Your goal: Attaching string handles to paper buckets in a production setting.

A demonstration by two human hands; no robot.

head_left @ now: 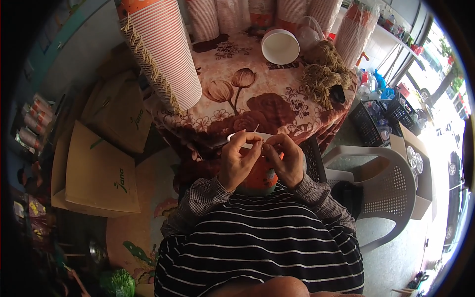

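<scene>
An orange paper bucket [257, 182] with a white rim and a dark greenish base stands in my lap. Above its rim, my left hand [238, 162] and my right hand [288, 161] meet, thumbs and forefingers pinched together. What the fingertips hold is too small to make out; a thin pale strand shows just above them. At the table's right lies a tangled bunch of tan cords [325, 72]. On the left leans a tall stack of nested paper buckets [166, 54], cord loops running down its side.
A flowered cloth covers the round table [222, 111]. A white-lined bucket [280, 47] lies tipped on it, before more wrapped stacks [203, 20]. Cardboard boxes [96, 168] stand at left. To the right are a grey plastic chair [396, 183] and black crates [368, 121] of bottles.
</scene>
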